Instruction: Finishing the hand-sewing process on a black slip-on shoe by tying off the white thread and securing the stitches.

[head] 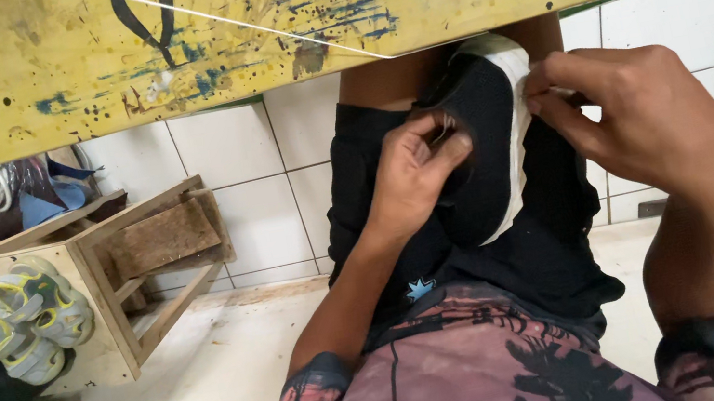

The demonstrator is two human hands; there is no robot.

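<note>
Both hands are gripping a black shoe (484,144) just below the yellow tabletop (322,1): left hand (416,175) pinching its opening, right hand (645,115) pinching its white sole (514,119). Thread (228,23) is crossing the tabletop.

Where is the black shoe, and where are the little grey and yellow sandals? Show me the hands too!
black shoe (486,143): head view, on its dark upper.
grey and yellow sandals (24,323): head view, on the straps.
left hand (416,175): head view, back of hand.
right hand (645,115): head view, knuckles.
</note>
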